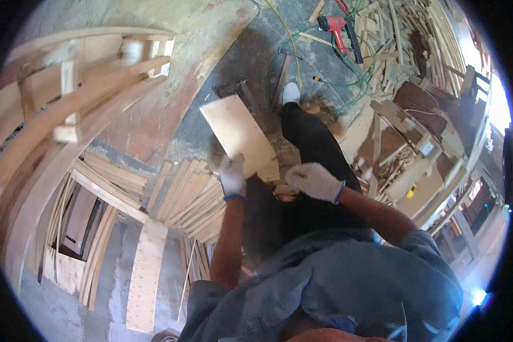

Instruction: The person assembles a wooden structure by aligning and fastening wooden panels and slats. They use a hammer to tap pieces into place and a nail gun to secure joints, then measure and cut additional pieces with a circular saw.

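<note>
While the left hand [232, 175] grips the board [242, 128] by its lower edge near the frame's centre, the right hand [315, 182] is positioned to its right, fingers bent; whether they hold anything cannot be told. A nail gun [337, 33] lies upper right.

Woodworking-shop interior: worn floor [262, 45], timber all round, glare at the right.
Floor dark grey and scuffed toward its far edge; adjoining on the left, a worn pale-and-reddish section [205, 28] with a diagonal border, sheet or paint indeterminate; lighter grey area [114, 256] with whitish smears at the near left corner. Wooden railed framework [119, 76], blurred, along the left edge. Scrap-lumber heap [377, 28] and long strips [439, 48] at the far right corner. White bright opening [499, 105] beyond the right edge; bluish-white light spot [479, 297] nearer.
</note>
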A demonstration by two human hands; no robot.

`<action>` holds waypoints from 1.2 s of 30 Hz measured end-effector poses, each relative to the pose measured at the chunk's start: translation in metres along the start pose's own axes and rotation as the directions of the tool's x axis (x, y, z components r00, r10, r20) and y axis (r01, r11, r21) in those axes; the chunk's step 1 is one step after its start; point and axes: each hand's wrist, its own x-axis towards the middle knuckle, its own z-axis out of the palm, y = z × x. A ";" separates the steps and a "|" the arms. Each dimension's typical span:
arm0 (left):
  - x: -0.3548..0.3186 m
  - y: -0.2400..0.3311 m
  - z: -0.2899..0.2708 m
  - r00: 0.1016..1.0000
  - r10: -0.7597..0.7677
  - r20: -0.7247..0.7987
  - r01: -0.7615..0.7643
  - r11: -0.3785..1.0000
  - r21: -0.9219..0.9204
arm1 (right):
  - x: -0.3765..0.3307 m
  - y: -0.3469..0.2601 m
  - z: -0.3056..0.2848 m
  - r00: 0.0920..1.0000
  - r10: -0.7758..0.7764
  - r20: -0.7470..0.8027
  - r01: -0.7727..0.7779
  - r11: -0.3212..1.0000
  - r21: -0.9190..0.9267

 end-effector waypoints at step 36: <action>0.471 0.030 0.043 0.758 0.489 0.431 -0.549 0.122 0.827 | 0.436 0.096 -0.195 0.733 -0.514 -0.444 0.677 0.494 0.545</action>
